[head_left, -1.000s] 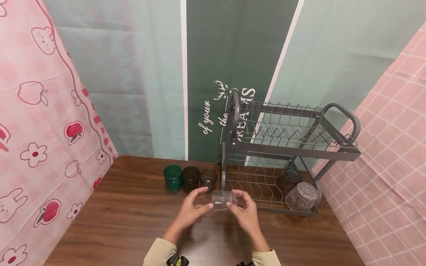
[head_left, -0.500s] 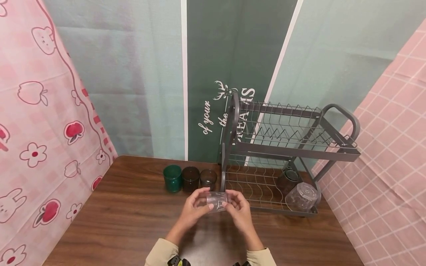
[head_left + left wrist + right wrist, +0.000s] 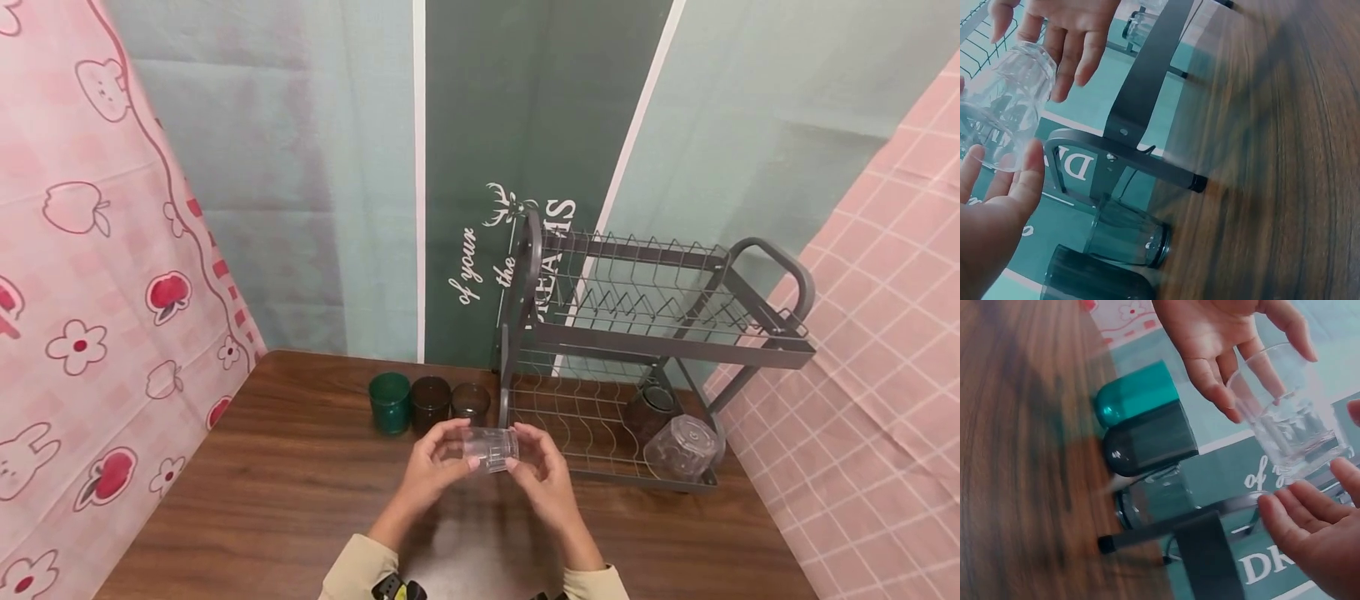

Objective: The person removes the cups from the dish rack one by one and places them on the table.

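A clear drinking glass (image 3: 491, 450) lies sideways in the air between both hands, above the table. Its wide rim faces my left hand (image 3: 437, 467), whose thumb and fingers hold that end. At the thicker base, my right hand (image 3: 546, 479) pinches with thumb and fingertips. In the right wrist view the glass (image 3: 1297, 419) tilts, with faceted patterning near its bottom. Behind the hands stand a green glass (image 3: 391, 404), a dark brown glass (image 3: 431, 404) and a smaller grey glass (image 3: 470, 400) in a row.
A two-tier grey dish rack (image 3: 675, 337) stands at the right of the wooden table (image 3: 300, 483). Its lower tier bears a dark glass (image 3: 649, 410) and an upside-down clear glass (image 3: 684, 446). Curtains (image 3: 262, 208) hang behind and on both sides.
My right hand and the glass have shifted slightly left, closer to my left hand. The glass has turned a little. The row of glasses and the rack have stayed put.
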A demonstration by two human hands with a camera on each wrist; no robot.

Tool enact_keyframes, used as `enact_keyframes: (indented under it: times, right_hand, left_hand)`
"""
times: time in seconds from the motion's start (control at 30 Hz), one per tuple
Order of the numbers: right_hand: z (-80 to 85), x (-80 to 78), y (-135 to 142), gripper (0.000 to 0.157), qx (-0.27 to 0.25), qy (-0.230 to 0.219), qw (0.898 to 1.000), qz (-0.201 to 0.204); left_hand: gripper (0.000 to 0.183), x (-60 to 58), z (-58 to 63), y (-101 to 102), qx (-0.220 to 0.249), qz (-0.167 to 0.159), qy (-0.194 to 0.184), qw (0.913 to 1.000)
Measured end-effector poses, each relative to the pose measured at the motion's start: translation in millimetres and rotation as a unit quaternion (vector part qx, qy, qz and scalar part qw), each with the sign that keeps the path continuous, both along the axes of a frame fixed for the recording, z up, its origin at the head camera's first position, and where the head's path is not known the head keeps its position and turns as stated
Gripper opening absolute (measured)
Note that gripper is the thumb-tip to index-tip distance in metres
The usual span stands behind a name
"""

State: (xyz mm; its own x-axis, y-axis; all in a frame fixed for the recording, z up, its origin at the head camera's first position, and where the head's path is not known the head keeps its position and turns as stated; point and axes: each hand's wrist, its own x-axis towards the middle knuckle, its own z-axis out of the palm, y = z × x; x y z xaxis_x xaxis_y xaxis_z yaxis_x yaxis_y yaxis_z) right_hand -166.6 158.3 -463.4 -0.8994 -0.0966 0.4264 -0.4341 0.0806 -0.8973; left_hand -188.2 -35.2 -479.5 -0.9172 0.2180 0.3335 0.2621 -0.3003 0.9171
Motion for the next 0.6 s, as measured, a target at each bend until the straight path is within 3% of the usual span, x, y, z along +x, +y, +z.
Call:
enact_keyframes:
  times: [0.13, 0.2, 0.3, 0.47, 0.6]
  right_hand:
    - [4.3, 1.0, 5.5, 0.056, 0.130, 0.008, 0.990, -0.053]
    - [7.9, 1.9, 9.5, 0.061, 0.201, 0.014, 0.976, -0.076]
    - [12.9, 2.1, 16.3, 0.062, 0.284, 0.027, 0.956, -0.073]
    - [17.6, 0.5, 28.4, 0.056, 0.372, 0.039, 0.926, -0.050]
    - [19.7, -1.8, 35.7, 0.048, 0.412, 0.015, 0.910, -0.042]
  left_hand:
    - [0.051, 4.3, 11.6, -2.2, -0.039, 0.028, 0.005, 0.9988]
    - [0.052, 7.6, 19.3, -3.6, -0.068, 0.049, 0.014, 0.9963]
    - [0.052, 10.8, 28.2, -5.5, -0.102, 0.077, 0.026, 0.9914]
    - [0.053, 2.1, 14.6, -8.6, -0.169, 0.113, 0.037, 0.9784]
    - [0.056, -6.8, -0.5, -12.2, -0.238, 0.138, 0.057, 0.9599]
